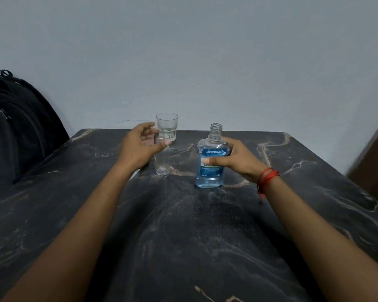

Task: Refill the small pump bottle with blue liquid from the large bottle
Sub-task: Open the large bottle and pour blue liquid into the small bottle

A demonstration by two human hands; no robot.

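Toward the far side of the dark veined worktop [183, 225], the small clear plastic bottle [162, 164] stands upright just right of the left hand [140, 147], and a clear glass tumbler [167, 126] stands close behind it. The small bottle's top is hidden behind the thumb and blurred, so contact cannot be told. That hand is half spread, fingers loosely apart. The right hand [235, 158] grips the large uncapped bottle of blue liquid [210, 171], upright on the worktop, with the thumb across its label.
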